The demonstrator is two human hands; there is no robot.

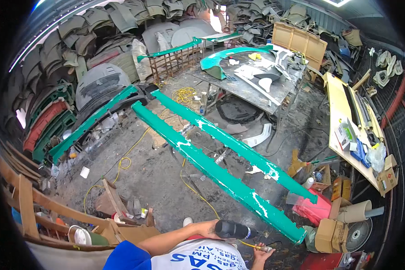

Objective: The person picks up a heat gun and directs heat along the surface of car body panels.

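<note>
My left hand [208, 229] is wrapped round a dark cylindrical tool [231, 230] with a pale marking near its far end; its exact kind does not show. Lower right, my right hand [261, 257] holds the metal coupling [266, 248] at the end of a yellow air hose [247, 244]. The coupling and the tool are apart. Beyond my hands, a long green panel [211, 168] with white filler patches lies propped above the floor. A second green panel [238, 146] runs beside it, also patched with white.
A metal worktable [274, 101] with a curved green part [229, 53] stands ahead. Cardboard boxes [330, 235], a red bin [317, 211] and a fan [359, 234] crowd the right. Wooden framing [67, 209] is at left; the yellow hose crosses the floor.
</note>
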